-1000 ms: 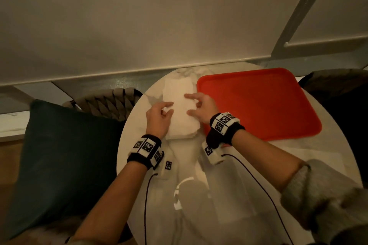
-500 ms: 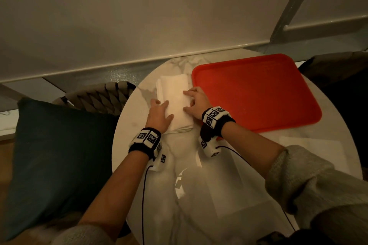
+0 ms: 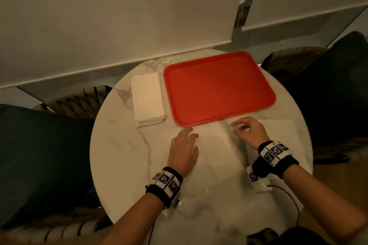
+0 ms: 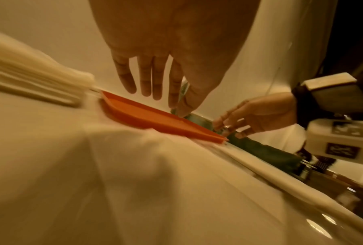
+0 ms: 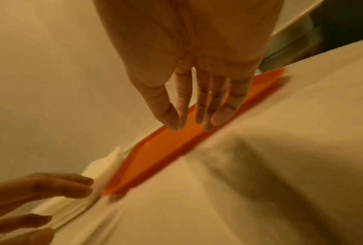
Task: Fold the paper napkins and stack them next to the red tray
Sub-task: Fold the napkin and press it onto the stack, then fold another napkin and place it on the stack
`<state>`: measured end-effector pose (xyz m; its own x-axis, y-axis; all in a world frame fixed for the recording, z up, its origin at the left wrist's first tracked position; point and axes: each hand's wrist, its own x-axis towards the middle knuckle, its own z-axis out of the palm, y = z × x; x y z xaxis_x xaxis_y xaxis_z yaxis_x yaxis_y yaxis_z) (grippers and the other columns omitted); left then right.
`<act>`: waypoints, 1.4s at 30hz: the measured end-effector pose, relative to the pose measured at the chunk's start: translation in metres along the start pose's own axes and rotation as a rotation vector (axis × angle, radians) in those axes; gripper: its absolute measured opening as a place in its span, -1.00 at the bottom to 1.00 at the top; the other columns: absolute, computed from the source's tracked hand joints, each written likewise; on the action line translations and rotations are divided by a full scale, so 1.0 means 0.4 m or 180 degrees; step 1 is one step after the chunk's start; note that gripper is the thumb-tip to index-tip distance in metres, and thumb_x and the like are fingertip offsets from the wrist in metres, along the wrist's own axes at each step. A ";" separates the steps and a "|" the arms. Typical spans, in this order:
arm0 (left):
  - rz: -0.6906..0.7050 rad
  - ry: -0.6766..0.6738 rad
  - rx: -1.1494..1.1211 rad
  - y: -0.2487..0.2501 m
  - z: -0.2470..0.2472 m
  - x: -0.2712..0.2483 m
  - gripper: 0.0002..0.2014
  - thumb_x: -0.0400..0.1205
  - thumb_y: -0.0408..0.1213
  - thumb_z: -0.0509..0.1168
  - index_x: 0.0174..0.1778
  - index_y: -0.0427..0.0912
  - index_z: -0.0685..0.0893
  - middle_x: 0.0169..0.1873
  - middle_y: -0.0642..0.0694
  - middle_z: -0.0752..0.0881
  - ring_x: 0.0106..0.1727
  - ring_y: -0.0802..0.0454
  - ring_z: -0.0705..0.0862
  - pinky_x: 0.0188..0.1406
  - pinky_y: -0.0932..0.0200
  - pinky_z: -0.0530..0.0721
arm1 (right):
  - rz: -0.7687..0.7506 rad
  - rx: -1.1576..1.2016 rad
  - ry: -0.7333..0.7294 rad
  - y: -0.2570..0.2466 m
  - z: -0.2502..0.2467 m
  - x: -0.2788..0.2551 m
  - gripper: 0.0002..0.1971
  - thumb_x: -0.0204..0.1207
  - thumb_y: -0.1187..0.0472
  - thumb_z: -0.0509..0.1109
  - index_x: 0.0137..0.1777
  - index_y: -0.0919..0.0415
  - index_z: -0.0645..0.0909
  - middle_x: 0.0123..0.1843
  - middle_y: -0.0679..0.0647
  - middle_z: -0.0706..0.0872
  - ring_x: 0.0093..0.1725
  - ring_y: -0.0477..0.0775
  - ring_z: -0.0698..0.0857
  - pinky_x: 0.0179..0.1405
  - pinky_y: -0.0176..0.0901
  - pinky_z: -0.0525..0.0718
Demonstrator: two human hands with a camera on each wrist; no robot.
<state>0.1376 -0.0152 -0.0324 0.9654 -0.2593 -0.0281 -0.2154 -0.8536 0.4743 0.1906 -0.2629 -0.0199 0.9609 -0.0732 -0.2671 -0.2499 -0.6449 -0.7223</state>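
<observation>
A stack of folded white napkins [image 3: 148, 100] lies on the round marble table just left of the red tray [image 3: 219, 87]. An unfolded white napkin [image 3: 217, 153] is spread flat in front of the tray, with more paper [image 3: 282, 131] reaching out to its right. My left hand [image 3: 184, 150] hovers low over the sheet's left part with straight fingers. My right hand [image 3: 248, 132] is above its far right part, near the tray's front rim, fingers loosely bent and holding nothing. The wrist views show the left fingers [image 4: 147, 77] and the right fingers [image 5: 205, 102] extended above the napkin.
The marble table [image 3: 119, 155] stands against a pale wall. A woven chair with a dark green cushion [image 3: 39, 155] sits on the left, and another dark chair [image 3: 322, 85] on the right. A black cable [image 3: 288, 201] trails from my right wrist.
Both hands have left the folded stack beside the tray and come back toward me and to the right, over the flat napkin in front of the tray. The head view has shifted right.
</observation>
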 end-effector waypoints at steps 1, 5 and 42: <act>0.0113 -0.0141 -0.0026 0.031 0.031 -0.013 -0.57 0.63 -0.22 0.29 0.44 -0.17 0.53 0.53 -0.20 0.42 0.56 -0.16 0.37 0.46 -0.09 0.39 | 0.0041 -0.0036 0.0052 0.036 -0.012 -0.024 -0.80 0.39 0.35 0.53 -0.07 0.04 0.75 0.17 0.10 0.66 0.00 0.09 0.68 0.01 -0.24 0.55; 0.0245 -0.0721 0.0259 0.140 0.140 -0.037 -0.36 0.72 0.00 0.13 0.68 -0.20 0.16 0.71 -0.16 0.04 0.72 -0.11 0.00 0.65 -0.07 0.04 | 0.0134 -0.0658 0.0044 0.149 -0.033 -0.100 -0.71 0.38 0.29 0.53 0.11 0.08 0.74 0.34 0.09 0.56 0.34 0.14 0.54 0.33 -0.19 0.43; -0.1965 0.1066 -0.6283 0.241 -0.124 -0.172 -0.53 0.73 -0.04 0.09 0.49 -0.21 0.49 0.31 -0.31 0.68 0.35 -0.26 0.62 0.40 -0.21 0.51 | 0.0328 0.2981 -0.1122 -0.066 -0.017 -0.204 -0.80 0.56 0.22 0.43 0.12 0.30 0.67 0.14 0.25 0.78 0.02 0.14 0.76 0.04 -0.07 0.73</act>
<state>0.0575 -0.0572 0.0590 0.8654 0.0693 -0.4963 0.2580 0.7875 0.5597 0.1198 -0.2452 0.0254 0.8769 0.2322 -0.4208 -0.4688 0.2209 -0.8552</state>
